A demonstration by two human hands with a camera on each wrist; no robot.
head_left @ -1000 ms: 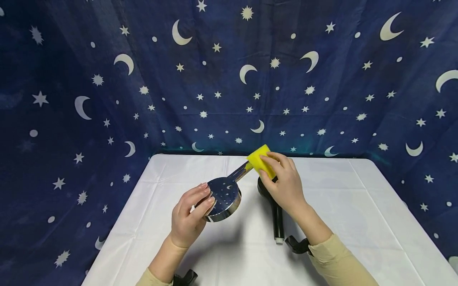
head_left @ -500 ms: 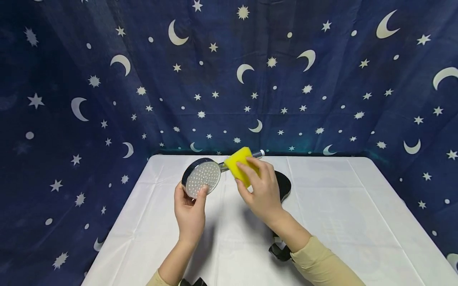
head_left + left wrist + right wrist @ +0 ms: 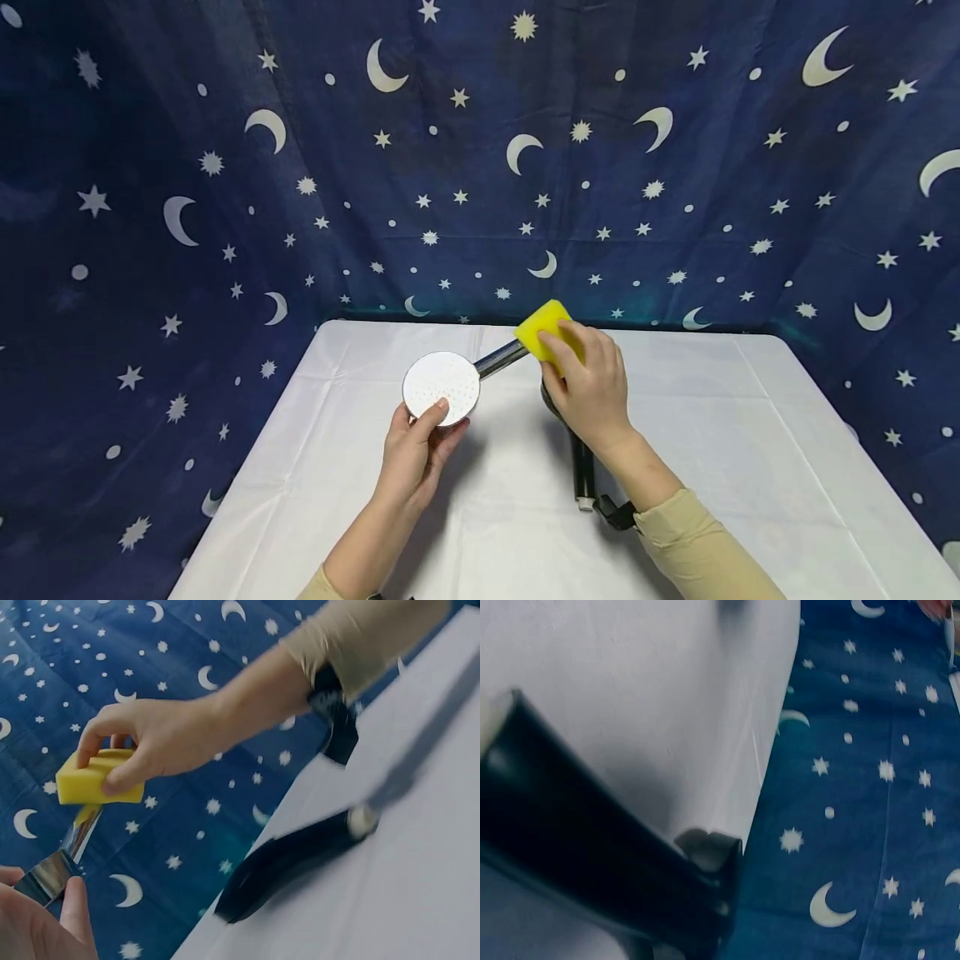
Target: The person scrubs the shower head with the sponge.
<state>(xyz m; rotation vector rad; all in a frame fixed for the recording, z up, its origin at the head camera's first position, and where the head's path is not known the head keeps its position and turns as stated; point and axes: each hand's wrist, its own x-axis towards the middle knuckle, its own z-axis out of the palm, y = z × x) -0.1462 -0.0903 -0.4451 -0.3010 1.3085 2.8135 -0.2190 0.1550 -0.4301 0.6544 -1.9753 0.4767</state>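
A chrome hand shower (image 3: 435, 379) is held above the table, its pale nozzle face turned toward the head camera. My left hand (image 3: 412, 458) grips its round head, thumb on the nozzle face and fingers beneath. A yellow sponge (image 3: 538, 327) is pinched in my right hand (image 3: 596, 387) and covers the far end of the shower's handle (image 3: 501, 359). In the left wrist view the sponge (image 3: 97, 784) touches that handle. Below my right hand lies a black hand shower (image 3: 582, 471) on the table, its head partly hidden by the hand.
A white cloth covers the table (image 3: 720, 433). Behind it hangs a dark blue curtain (image 3: 465, 167) with moons and stars. A black strap (image 3: 617, 512) sits at the right wrist. The black hand shower (image 3: 592, 840) fills much of the right wrist view.
The chrome hand shower has turned over from its shiny back to its nozzle face. The sponge slid toward the head, then back out to the handle's far end.
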